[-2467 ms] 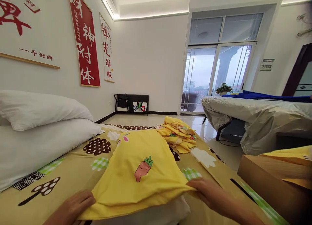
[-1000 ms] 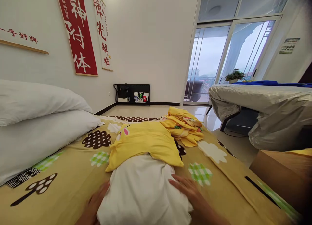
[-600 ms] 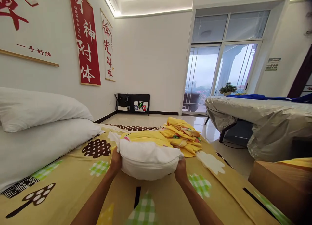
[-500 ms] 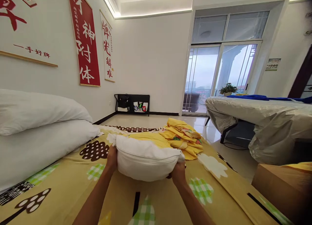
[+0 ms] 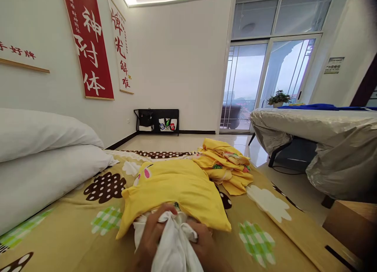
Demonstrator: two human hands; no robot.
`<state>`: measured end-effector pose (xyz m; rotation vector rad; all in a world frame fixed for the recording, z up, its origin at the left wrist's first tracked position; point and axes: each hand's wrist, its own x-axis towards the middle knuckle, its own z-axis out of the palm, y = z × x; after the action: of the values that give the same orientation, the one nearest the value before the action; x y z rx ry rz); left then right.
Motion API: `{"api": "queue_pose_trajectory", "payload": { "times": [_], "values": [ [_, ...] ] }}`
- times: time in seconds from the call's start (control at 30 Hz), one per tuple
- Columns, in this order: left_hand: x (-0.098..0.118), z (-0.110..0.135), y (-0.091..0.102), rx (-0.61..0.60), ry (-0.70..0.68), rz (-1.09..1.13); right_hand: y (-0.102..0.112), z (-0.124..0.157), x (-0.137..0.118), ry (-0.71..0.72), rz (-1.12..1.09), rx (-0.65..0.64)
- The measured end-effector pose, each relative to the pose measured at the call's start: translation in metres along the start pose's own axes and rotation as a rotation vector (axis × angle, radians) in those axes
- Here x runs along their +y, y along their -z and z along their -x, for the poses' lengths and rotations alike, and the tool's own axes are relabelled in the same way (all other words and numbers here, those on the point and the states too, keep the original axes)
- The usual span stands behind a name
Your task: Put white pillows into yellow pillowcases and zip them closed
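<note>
A white pillow [image 5: 176, 250] is bunched up close to me at the bottom middle. My left hand [image 5: 151, 230] grips its gathered end from one side, fingers curled into the fabric. On the other side my right hand [image 5: 203, 238] is closed around the same bunched fabric. Just beyond both hands, a yellow pillowcase [image 5: 176, 181] with a pink-spotted print at its far left corner lies spread on the bed. Its near edge is raised around the gathered white fabric. How far the pillow reaches inside is hidden.
Crumpled yellow cloth [image 5: 225, 166] lies beyond the pillowcase on the patterned bedsheet [image 5: 70, 209]. Large white pillows [image 5: 53, 174] are stacked at the left. A cardboard box [image 5: 350, 229] and a plastic-covered table [image 5: 318, 123] stand to the right.
The white pillow, held wide by its two ends before, is now bunched between my hands and nearer to me. My hands have come together, and the yellow pillowcase is in fuller view.
</note>
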<state>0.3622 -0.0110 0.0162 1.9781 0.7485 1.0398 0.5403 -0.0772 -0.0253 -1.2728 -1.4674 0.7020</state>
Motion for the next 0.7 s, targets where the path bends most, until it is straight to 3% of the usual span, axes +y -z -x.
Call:
{"api": "queue_pose_trajectory", "payload": {
  "times": [0.07,0.17,0.3,0.43,0.53,0.63,0.7],
  "values": [
    [0.008,0.001,-0.012,-0.15,0.011,0.012,-0.006,-0.001,-0.002,0.011,0.013,-0.019],
    [0.017,-0.002,-0.015,-0.294,0.054,-0.033,-0.011,-0.001,0.005,-0.059,0.052,0.11],
    [0.012,-0.003,-0.018,-0.384,0.134,-0.116,-0.012,-0.002,0.01,-0.065,0.115,0.078],
    [-0.001,-0.006,-0.026,-0.308,0.147,-0.007,0.003,0.0,-0.006,-0.082,0.223,0.023],
    [-0.012,-0.012,-0.026,-0.143,0.185,0.081,0.01,0.013,-0.015,0.105,0.41,0.109],
    [-0.026,-0.017,-0.027,-0.017,0.27,0.14,-0.012,0.031,-0.012,0.372,0.686,0.197],
    [-0.035,-0.019,-0.028,0.007,0.259,0.136,-0.038,0.038,-0.003,0.423,0.856,0.267]
  ]
}}
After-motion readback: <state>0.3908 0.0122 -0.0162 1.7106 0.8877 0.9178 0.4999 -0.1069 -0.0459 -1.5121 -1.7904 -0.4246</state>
